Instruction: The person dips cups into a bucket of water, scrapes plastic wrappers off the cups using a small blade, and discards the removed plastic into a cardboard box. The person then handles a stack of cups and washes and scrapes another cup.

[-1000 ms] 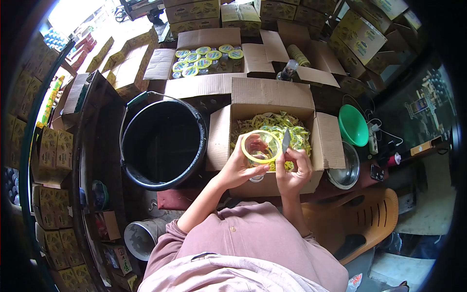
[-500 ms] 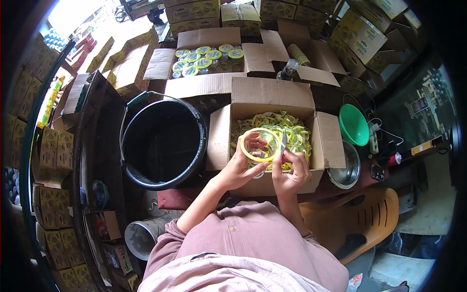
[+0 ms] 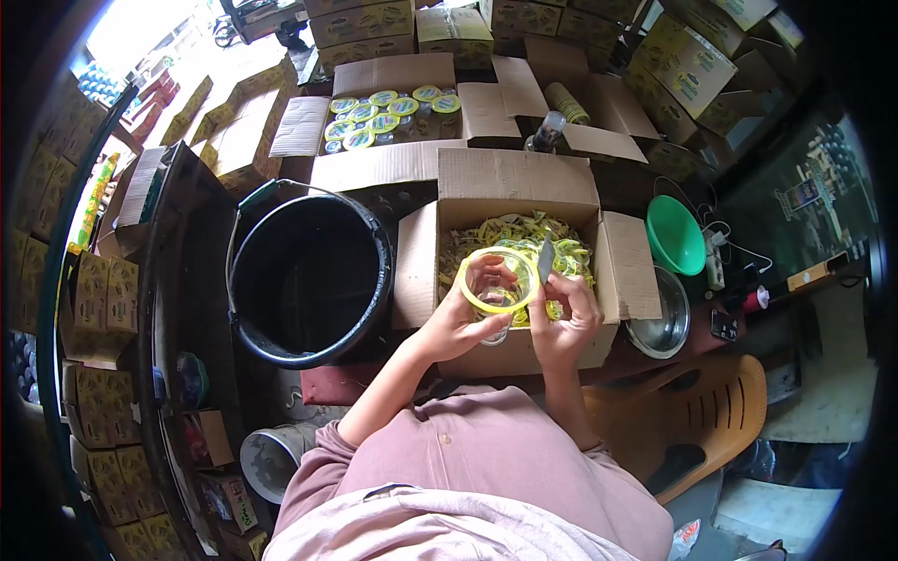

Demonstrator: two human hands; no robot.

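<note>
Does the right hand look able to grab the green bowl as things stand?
Probably not: the right hand holds what looks like a blade, and an open cardboard flap juts out between that hand and the green bowl.

To the right of the green bowl, there is a white power strip. Below this bowl in the view is a metal bowl, and further below, one brown chair (its back has slots).
</note>
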